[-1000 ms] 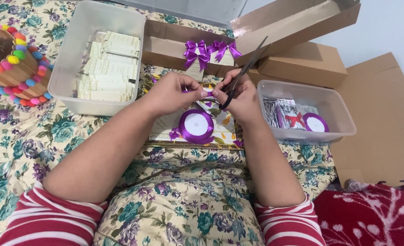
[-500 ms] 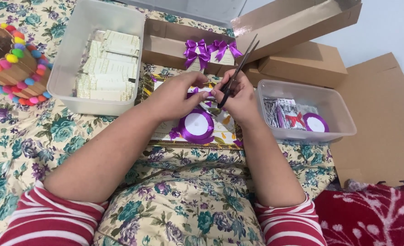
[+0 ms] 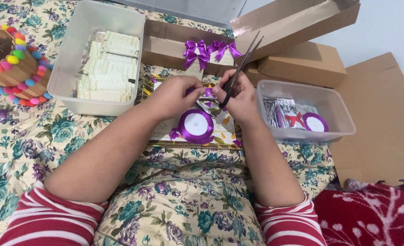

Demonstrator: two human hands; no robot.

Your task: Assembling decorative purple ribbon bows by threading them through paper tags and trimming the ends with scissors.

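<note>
Above the round purple satin ribbon spool, the left hand pinches a short purple ribbon strip, fingers together. At its three o'clock, the right hand is clamped on black-handled steel scissors, blades pointing toward one o'clock. Finished purple bows lie at twelve in a brown cardboard box.

Around the purple ribbon spool we find little room: our left hand and right hand close it in behind, scissors rising beyond. Left stands the card tub, right the clear tub, behind the open cardboard box. Bare floral bedspread lies open front-left.
</note>
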